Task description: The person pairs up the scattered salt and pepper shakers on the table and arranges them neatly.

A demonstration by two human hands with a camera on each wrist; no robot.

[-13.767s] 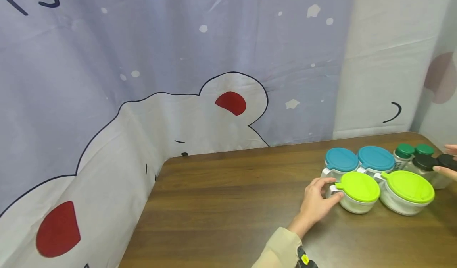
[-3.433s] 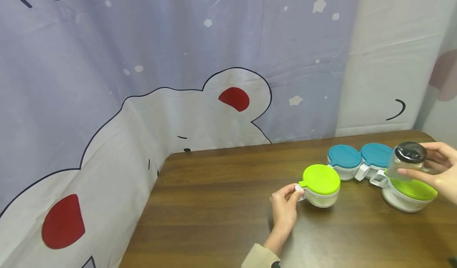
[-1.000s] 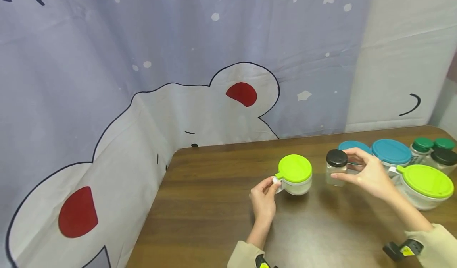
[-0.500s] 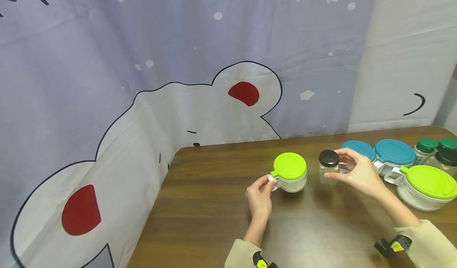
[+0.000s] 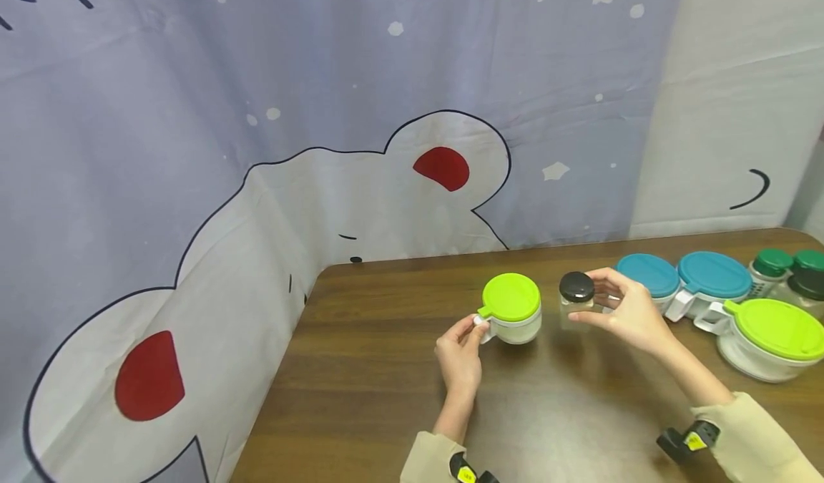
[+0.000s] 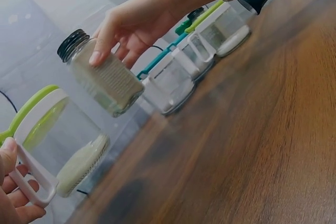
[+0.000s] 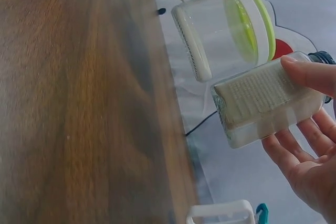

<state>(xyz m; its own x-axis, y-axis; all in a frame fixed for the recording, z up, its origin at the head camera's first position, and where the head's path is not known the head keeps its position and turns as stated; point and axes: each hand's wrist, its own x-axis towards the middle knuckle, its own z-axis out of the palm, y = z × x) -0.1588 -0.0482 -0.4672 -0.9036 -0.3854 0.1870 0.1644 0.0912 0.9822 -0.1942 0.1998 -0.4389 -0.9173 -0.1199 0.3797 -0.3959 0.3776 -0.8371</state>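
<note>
A clear seasoning jar with a lime-green lid (image 5: 511, 298) is held off the table in my left hand (image 5: 460, 361). Thumb and fingers grip its white side handle (image 6: 37, 179); a layer of pale powder lies at the bottom. Just to its right, my right hand (image 5: 634, 318) holds a square glass bottle with a black lid (image 5: 576, 288) between thumb and fingers. In the right wrist view this glass bottle (image 7: 262, 103) shows pale contents and raised lettering. It also hangs above the table, with a small gap between the two containers in the head view.
Two blue-lidded jars (image 5: 714, 275) with white handles stand at the back right. In front of them is another lime-lidded jar (image 5: 779, 331). Green-capped shakers (image 5: 772, 262) and a black-lidded bottle (image 5: 806, 291) stand at the far right. A patterned curtain (image 5: 309, 82) hangs behind the wooden table (image 5: 360, 397).
Over the last second both hands have moved left with their containers. Much earlier, the lime-lidded jar stood among the others; since then it and the black-lidded bottle have been lifted away.
</note>
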